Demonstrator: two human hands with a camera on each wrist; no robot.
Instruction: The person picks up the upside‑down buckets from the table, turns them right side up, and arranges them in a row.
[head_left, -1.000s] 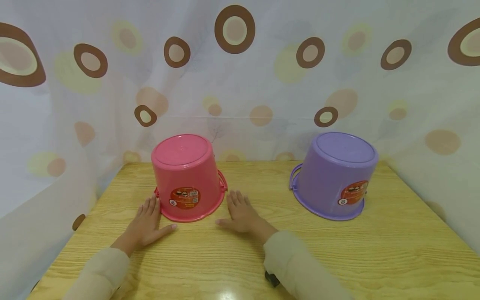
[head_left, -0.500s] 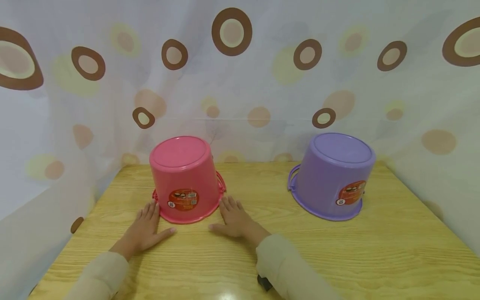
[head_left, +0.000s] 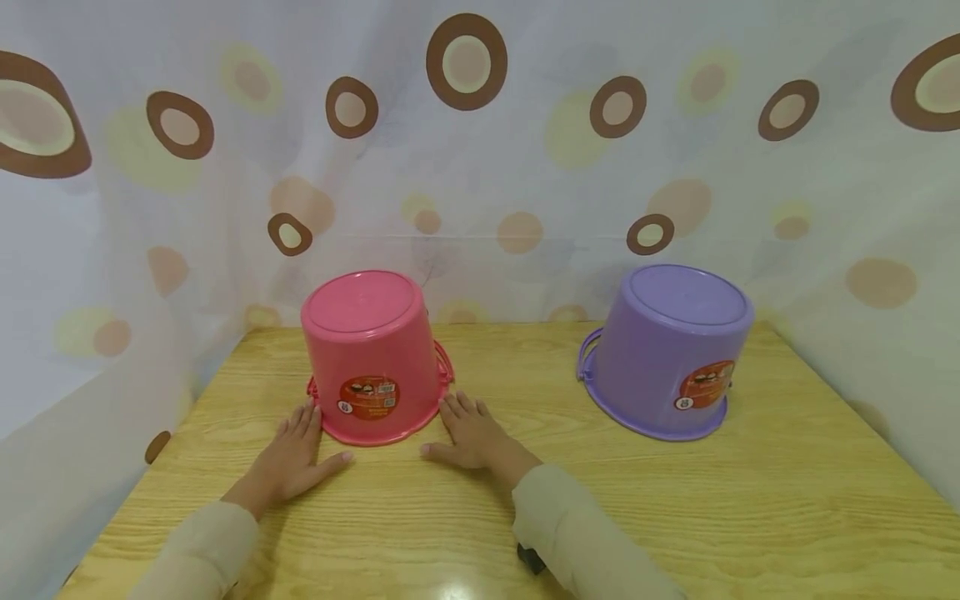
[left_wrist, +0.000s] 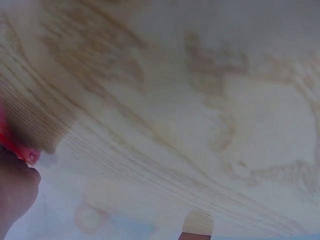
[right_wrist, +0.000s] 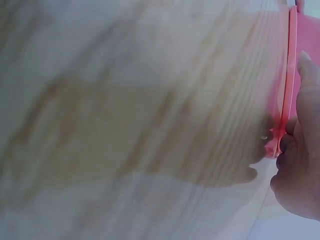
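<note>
A pink bucket (head_left: 375,354) stands upside down on the left side of the wooden table, its carry handle lying by the rim. My left hand (head_left: 288,462) rests flat on the table, fingertips against the left of the rim and thumb spread out in front. On the bucket's right front, my right hand (head_left: 474,435) also lies flat with straight fingers, its fingertips at the rim. In the right wrist view, the fingers of the right hand (right_wrist: 300,165) are by the pink rim. The left wrist view catches only a little of the left hand (left_wrist: 17,192) at its edge.
A purple bucket (head_left: 667,358), also upside down, stands on the right of the table (head_left: 420,525). A cloth with a circle pattern (head_left: 480,150) hangs behind and at both sides. Under the right sleeve a small black object (head_left: 531,558) shows.
My right hand has shifted slightly left, so its fingertips come up to the pink bucket's rim. The left hand and both buckets look nearly unmoved.
</note>
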